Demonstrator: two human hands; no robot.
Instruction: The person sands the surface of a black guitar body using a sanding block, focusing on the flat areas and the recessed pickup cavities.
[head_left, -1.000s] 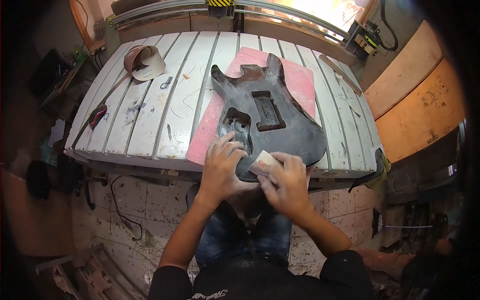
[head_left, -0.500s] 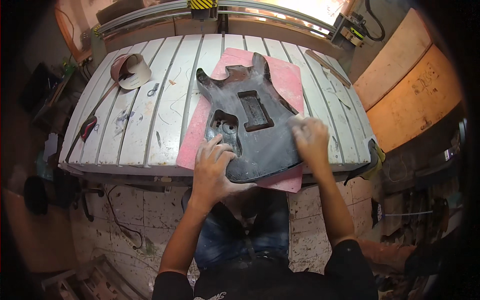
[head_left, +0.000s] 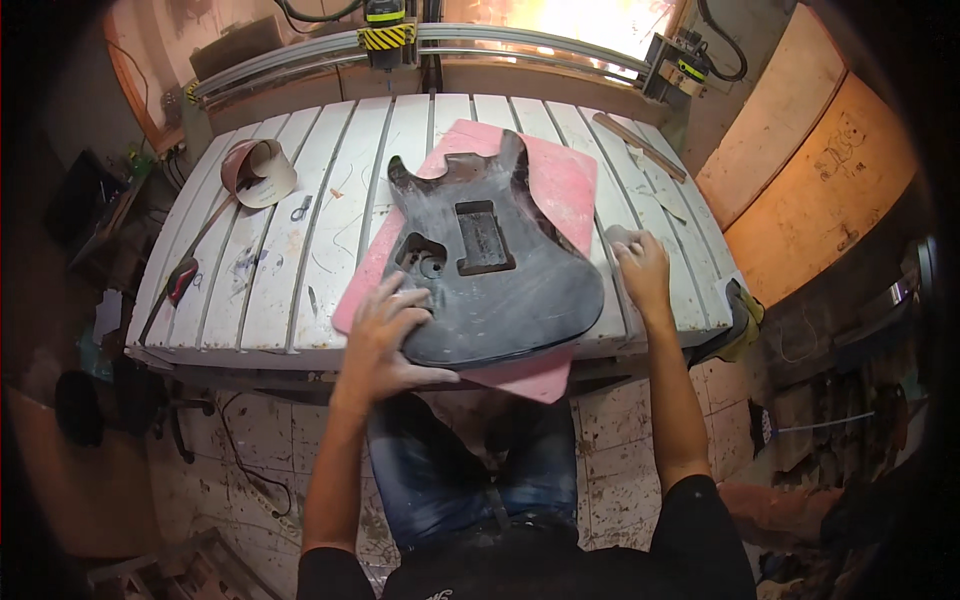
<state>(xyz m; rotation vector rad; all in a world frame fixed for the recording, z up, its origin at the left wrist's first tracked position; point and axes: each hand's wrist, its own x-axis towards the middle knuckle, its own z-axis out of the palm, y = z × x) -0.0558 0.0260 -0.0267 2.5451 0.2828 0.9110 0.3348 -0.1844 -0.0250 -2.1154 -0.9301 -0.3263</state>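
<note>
A dark, dust-greyed electric guitar body with routed cavities lies on a pink board, its horns pointing away from me. At its lower left side is my left hand, fingers spread over the face beside the control cavity and thumb along the near edge, gripping the body. Off the right edge, over the white table, my right hand is closed round a small greyish piece of sandpaper. Its fingers hide part of that piece. Whitish dust coats the fingers of both hands.
The white slatted table carries a curled sheet of sandpaper, a red-and-black handled tool at left and a wooden strip at far right. A machine gantry spans the back. A cloth hangs at the right corner.
My right hand has moved off the guitar body's right edge, taking the sandpaper with it. The guitar body is turned slightly and sits farther left in view, with my left hand still on it.
</note>
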